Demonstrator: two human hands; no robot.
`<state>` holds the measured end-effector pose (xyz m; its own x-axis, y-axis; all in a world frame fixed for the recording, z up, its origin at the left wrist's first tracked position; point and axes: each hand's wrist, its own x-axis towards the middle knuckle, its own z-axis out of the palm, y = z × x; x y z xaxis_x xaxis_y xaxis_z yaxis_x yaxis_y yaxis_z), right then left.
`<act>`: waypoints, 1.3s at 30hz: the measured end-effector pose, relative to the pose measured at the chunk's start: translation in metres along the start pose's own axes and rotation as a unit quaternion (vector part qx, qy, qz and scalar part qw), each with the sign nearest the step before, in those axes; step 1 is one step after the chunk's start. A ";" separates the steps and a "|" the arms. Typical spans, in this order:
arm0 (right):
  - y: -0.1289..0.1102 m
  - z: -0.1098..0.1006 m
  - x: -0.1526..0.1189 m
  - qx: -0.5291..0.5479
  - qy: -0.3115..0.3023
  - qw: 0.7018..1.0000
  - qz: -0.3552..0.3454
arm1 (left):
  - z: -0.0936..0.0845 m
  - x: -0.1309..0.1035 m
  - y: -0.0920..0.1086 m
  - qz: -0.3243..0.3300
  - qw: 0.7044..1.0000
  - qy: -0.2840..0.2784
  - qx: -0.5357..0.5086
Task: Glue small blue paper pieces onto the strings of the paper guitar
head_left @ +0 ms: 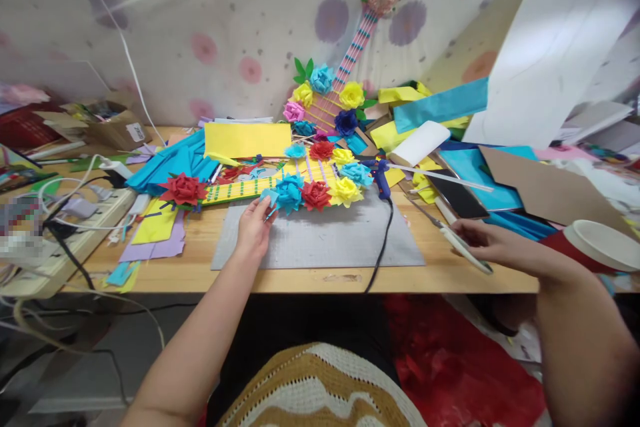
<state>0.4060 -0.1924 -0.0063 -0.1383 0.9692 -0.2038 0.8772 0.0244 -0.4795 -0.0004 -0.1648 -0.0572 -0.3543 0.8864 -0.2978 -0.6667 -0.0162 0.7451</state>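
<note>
My left hand (254, 227) pinches a small piece of light blue paper (271, 197) beside the blue paper flower (289, 193) on a yellow paper guitar (240, 191). Red paper flowers (316, 195), yellow ones and blue ones sit on the guitar's body, and a larger red flower (184, 189) is at its neck end. My right hand (485, 240) is at the right side of the table, its fingers closed on white-handled scissors (465, 250) whose blades point away to the left. A blue glue gun (382, 180) with a long clear stick stands just right of the guitar.
A grey board (320, 247) lies under the guitar's near side. The glue gun's black cord (385, 240) hangs over the front edge. A power strip (95, 233) with tangled cables is at left, a lidded cup (603, 247) at right. Behind stands a pink flowered guitar (320, 110) among coloured paper.
</note>
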 end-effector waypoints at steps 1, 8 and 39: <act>-0.011 0.003 0.002 0.026 -0.054 0.998 -0.036 | 0.002 -0.001 0.000 -0.002 1.000 -0.005 -0.010; -0.122 0.043 0.036 0.015 -0.033 0.980 -0.197 | 0.012 -0.006 -0.004 -0.049 0.997 -0.012 -0.052; -0.189 0.105 0.088 0.234 -0.299 0.889 -0.255 | 0.035 -0.013 -0.011 0.028 0.999 0.030 -0.014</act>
<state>0.1799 -0.1373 -0.0237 -0.8056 0.5548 -0.2079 0.3626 0.1842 -0.9136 0.0349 -0.1597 -0.0406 -0.4296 0.8544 -0.2922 -0.6627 -0.0785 0.7448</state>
